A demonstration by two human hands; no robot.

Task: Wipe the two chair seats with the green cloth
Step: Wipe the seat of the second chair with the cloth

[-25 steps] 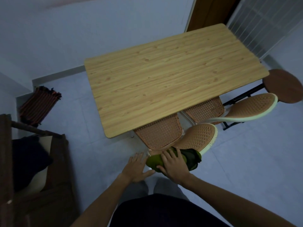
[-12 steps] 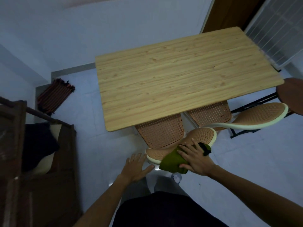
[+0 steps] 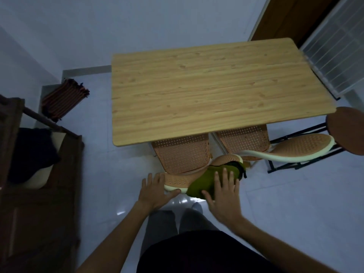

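Observation:
Two orange perforated chairs with pale rims are tucked under the wooden table (image 3: 206, 91). The near chair (image 3: 183, 154) has its seat under the table edge and its curved backrest top towards me. The green cloth (image 3: 208, 178) lies draped over that backrest top. My right hand (image 3: 224, 192) presses flat on the cloth with fingers spread. My left hand (image 3: 157, 190) grips the backrest's pale rim at its left end. The second chair (image 3: 295, 146) stands to the right, untouched.
A round brown stool (image 3: 346, 131) on a black frame stands at the far right. Dark wooden furniture (image 3: 39, 194) with dark fabric fills the left. A striped mat (image 3: 65, 99) lies at the back left. A white grille (image 3: 334, 56) leans at the back right.
My right hand has slid the cloth rightwards along the near chair's backrest top. My left hand has moved up onto the rim. The view has shifted left and closer.

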